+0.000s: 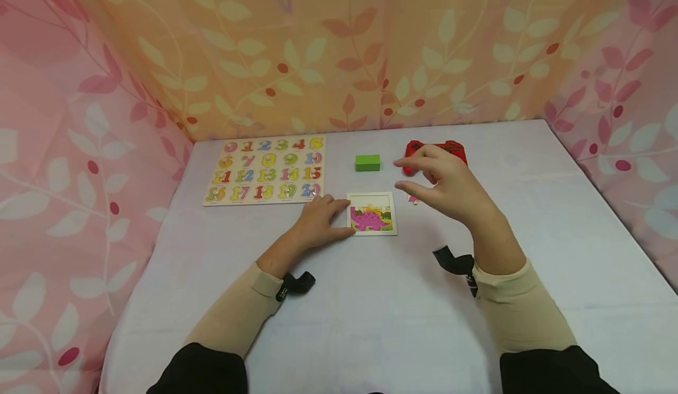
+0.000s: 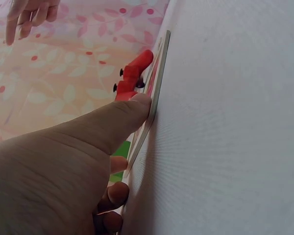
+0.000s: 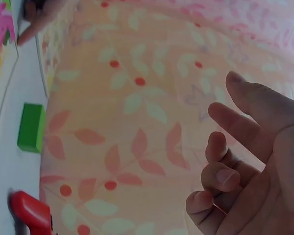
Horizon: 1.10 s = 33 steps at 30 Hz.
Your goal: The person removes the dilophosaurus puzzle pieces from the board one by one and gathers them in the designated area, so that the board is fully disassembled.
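Observation:
A small dinosaur jigsaw puzzle in a pale square frame lies on the table, showing a pink dinosaur; a pale strip shows along its far side. My left hand holds its left side, with the thumb at the near left corner and the index finger farther up the edge. In the left wrist view the thumb lies against the frame. My right hand hovers to the right of the puzzle, thumb and fingers spread apart and holding nothing. Below its thumb, a small pink piece is partly hidden.
A number puzzle board lies at the back left. Behind the small puzzle sits a green block. A red game controller is at the back right, partly covered by my right hand. Patterned curtains enclose the white table.

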Tool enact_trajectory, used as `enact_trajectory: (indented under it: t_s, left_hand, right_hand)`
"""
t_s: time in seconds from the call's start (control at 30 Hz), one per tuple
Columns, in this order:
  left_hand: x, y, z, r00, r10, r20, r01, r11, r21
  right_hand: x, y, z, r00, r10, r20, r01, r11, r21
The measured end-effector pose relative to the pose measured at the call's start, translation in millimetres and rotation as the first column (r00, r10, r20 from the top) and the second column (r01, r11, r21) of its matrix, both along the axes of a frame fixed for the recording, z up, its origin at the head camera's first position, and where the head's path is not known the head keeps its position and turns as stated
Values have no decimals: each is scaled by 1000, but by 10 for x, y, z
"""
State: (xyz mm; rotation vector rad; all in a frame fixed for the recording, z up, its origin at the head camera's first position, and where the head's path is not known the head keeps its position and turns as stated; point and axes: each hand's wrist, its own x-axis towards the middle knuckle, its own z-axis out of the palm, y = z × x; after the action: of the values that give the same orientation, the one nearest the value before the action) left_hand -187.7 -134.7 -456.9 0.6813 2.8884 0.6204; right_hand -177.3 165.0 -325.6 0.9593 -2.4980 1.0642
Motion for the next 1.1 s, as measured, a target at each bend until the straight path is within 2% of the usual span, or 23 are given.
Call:
enact_trajectory:
  t_s: [0.23, 0.4, 0.57, 0.8, 0.93, 1.1]
  left_hand:
    - [-15, -1, -27, 1000, 7, -3, -7, 1000, -11]
    - [-18, 3, -32, 1000, 7, -18, -7, 1000, -11]
    - [-8, 10, -16, 1000, 0, -25, 0, 1000, -5]
    - [-8, 15, -3, 1000, 9, -20, -9, 1000, -3]
    - [-17, 9, -12, 1000, 5, -27, -5, 1000, -4]
    - [-23, -1, -16, 999, -3, -32, 3, 1000, -5]
  right_hand:
    - [34, -319, -122, 997, 31, 65, -35, 997, 61]
    - [7, -526, -283, 989, 17, 150, -35, 992, 119]
    - [-63, -658, -493, 964, -10, 266, -44, 979, 198]
    - [-163, -763, -747, 914, -57, 402, -66, 956, 286]
    - [-234, -786, -903, 903, -45, 427, -108, 939, 326]
    - [-277, -790, -1022, 918, -35, 395, -129, 915, 381]
